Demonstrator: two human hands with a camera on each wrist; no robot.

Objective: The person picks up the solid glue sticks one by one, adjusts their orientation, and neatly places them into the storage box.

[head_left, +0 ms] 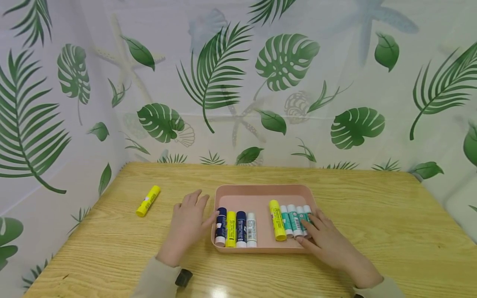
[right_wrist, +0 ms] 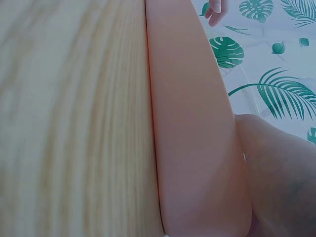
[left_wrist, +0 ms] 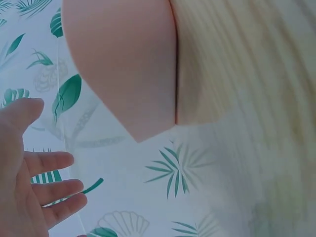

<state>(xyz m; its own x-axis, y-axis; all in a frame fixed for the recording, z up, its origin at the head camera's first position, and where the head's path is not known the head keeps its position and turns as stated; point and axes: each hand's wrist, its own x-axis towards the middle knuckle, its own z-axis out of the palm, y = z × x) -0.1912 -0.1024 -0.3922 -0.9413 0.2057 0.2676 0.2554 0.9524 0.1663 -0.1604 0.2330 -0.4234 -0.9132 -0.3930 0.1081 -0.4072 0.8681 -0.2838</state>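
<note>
A pink tray holds two groups of glue sticks. At its left end stand a navy glue stick, a yellow one, another navy one and a white one, side by side. Toward the right, a larger yellow glue stick leans beside several teal glue sticks. My right hand reaches over the tray's right rim, its fingertips on the teal sticks and its thumb at the front corner. Fingers spread, my left hand is beside the left rim, thumb close to the first navy stick.
On the wooden table, a yellow glue stick lies apart at the far left. A leaf-patterned cloth hangs behind the table and along its sides.
</note>
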